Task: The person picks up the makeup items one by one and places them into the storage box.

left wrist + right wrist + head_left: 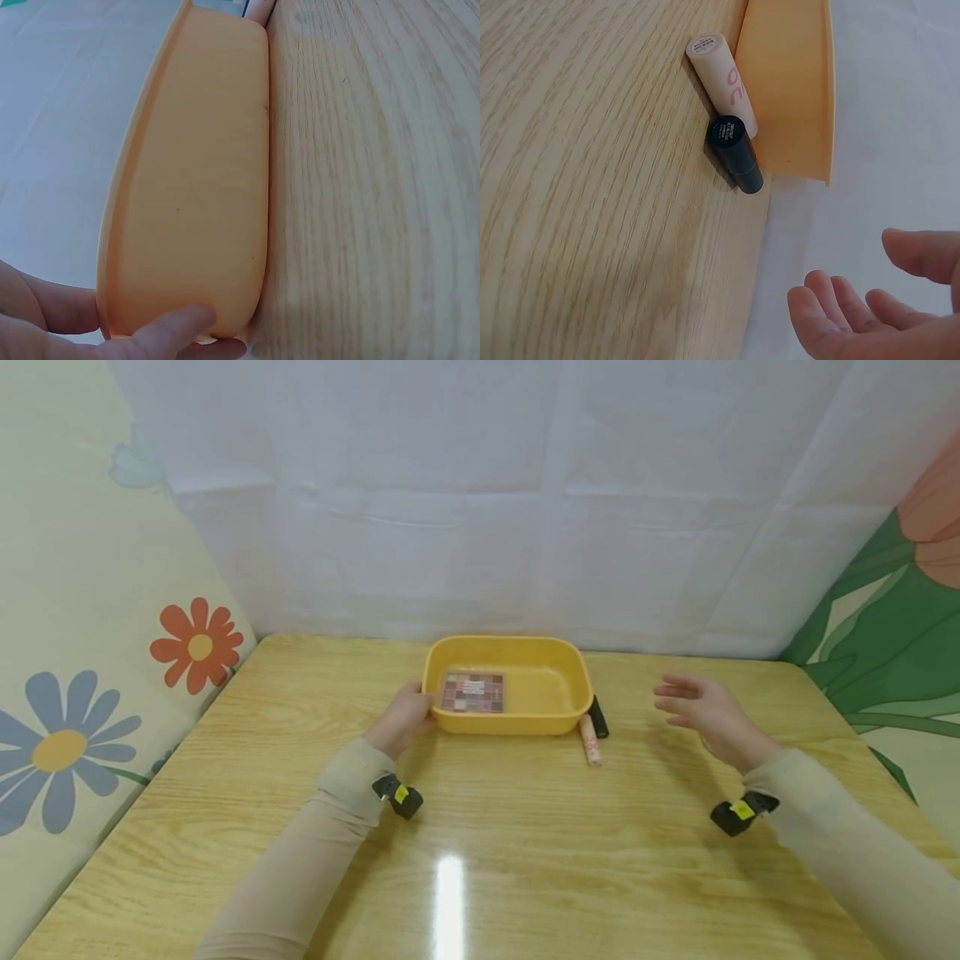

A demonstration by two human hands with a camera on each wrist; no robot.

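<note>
A yellow plastic basin sits on the wooden table, with a makeup palette of brown and pink squares lying in its left part. My left hand grips the basin's left end; in the left wrist view the thumb lies along the outer wall. Beside the basin's right end lie a pale pink cosmetic tube with pink lettering and a shorter black tube, close together. Further right, my right hand hovers over the table, fingers apart from the thumb, holding nothing.
The wood-grain table reaches back to a white cloth hanging behind the basin. Flower-patterned walls stand at both sides. Each wrist carries a small black camera on a strap.
</note>
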